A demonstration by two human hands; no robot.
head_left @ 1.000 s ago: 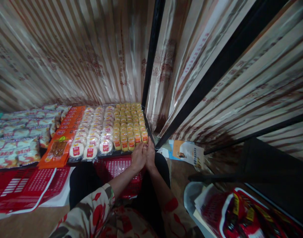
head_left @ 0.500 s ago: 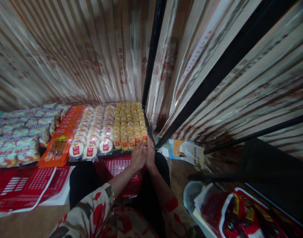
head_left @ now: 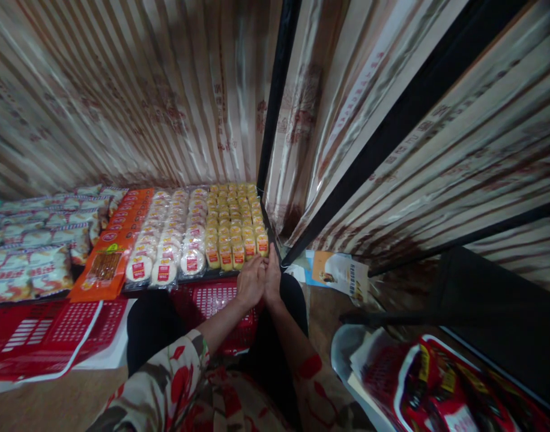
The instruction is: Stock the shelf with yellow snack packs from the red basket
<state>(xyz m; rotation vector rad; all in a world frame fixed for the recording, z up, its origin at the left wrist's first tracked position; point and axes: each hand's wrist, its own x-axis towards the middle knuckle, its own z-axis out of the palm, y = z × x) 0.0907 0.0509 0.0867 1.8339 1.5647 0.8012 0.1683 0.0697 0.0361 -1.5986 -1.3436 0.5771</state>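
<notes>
My left hand [head_left: 251,282] and my right hand [head_left: 272,277] rest side by side, touching, at the front right corner of the display. The right fingers are stretched out. The left fingers lean against the right hand, slightly bent, and nothing shows in either hand. Just beyond the fingertips stand rows of small yellow wrapped cakes [head_left: 232,225] with red and yellow labels. Left of them lie rows of round white wrapped cakes [head_left: 193,263] with red labels. The palms are hidden.
Orange snack packs [head_left: 104,267] and white snack bags [head_left: 50,270] continue leftward. Red baskets [head_left: 72,324] sit below. Black frame posts [head_left: 275,96] and striped plastic sheeting [head_left: 189,90] rise behind. Leaflets [head_left: 338,273] lie at right, near a container of red packets [head_left: 441,384].
The view has shifted very slightly. Both hands stay together at the same corner, and the right fingertips sit slightly higher beside the yellow cakes.
</notes>
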